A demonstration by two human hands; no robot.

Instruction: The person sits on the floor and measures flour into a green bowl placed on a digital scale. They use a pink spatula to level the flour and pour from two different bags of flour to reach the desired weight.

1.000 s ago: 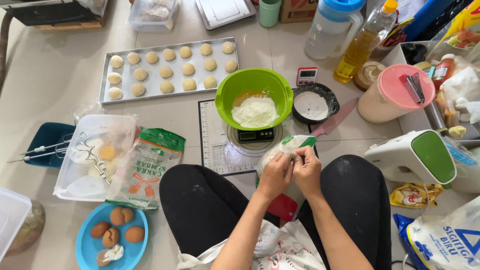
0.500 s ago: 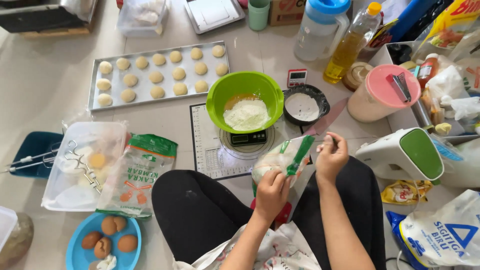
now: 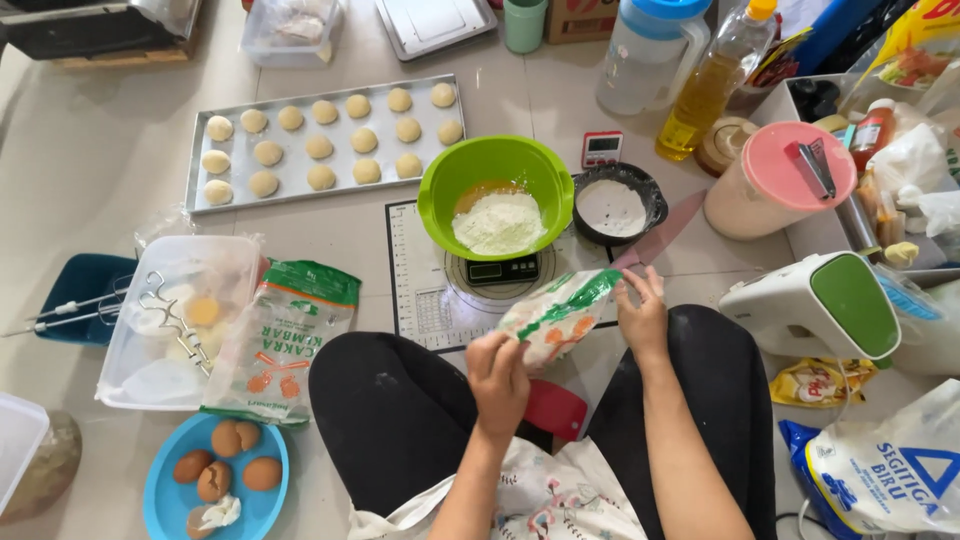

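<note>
Head view showed the left hand (image 3: 497, 375) and right hand (image 3: 643, 318) each gripping an end of a small flour bag (image 3: 556, 318), held tilted above the lap near the green bowl (image 3: 496, 172) on the scale (image 3: 503, 270), apparently for pouring.

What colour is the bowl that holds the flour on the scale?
The bowl is bright green, seen clearly in the head view.
</note>
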